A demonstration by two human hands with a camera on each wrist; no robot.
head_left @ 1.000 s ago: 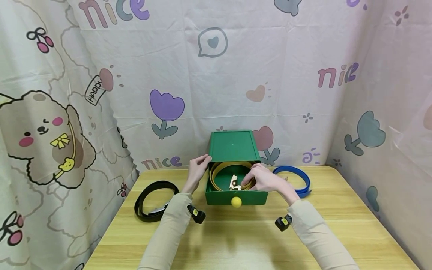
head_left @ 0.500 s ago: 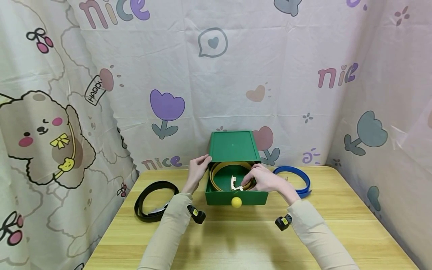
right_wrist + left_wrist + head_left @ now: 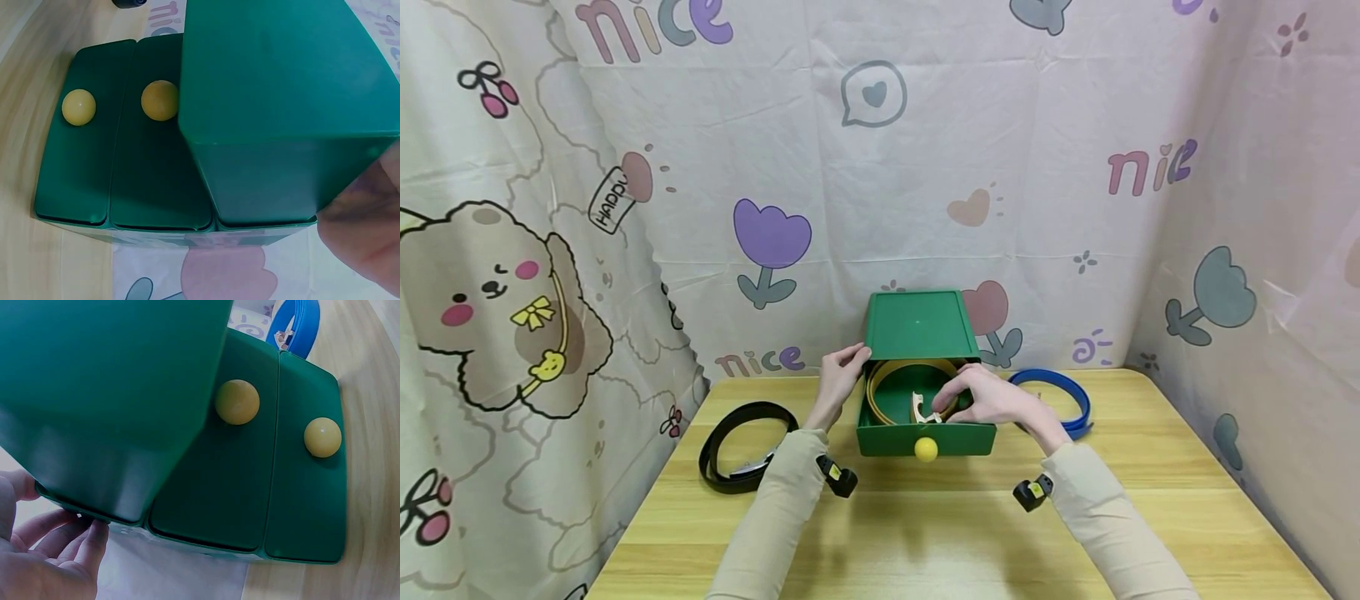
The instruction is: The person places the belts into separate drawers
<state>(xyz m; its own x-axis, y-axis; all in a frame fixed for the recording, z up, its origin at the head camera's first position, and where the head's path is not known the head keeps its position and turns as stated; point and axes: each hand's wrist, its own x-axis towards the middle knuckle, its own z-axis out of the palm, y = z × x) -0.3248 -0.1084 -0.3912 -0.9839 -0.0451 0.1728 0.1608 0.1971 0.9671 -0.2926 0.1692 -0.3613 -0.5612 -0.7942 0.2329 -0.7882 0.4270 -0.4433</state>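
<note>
A small green drawer cabinet (image 3: 922,325) has its top drawer (image 3: 880,440) pulled out. Inside lies a coiled yellow belt (image 3: 874,392) with a gold-coloured buckle (image 3: 917,408). My right hand (image 3: 988,395) reaches in from the right, thumb and forefinger pinching the belt beside its buckle; the right wrist view hides this part behind the drawer. At the cabinet's upper left front edge rests my left hand (image 3: 841,379). The left wrist view shows that hand's fingers (image 3: 91,547) fairly straight against the cabinet's side.
On the wooden table (image 3: 917,533), a coiled black belt (image 3: 709,454) lies to the left and a coiled blue belt (image 3: 1078,400) to the right. Two lower drawers show yellow knobs, an upper knob (image 3: 237,402) and a lower knob (image 3: 322,437). A printed curtain (image 3: 917,167) hangs behind.
My right hand has shifted slightly left inside the drawer, closer to the buckle, and the buckle has turned a little. My left hand has stayed in place.
</note>
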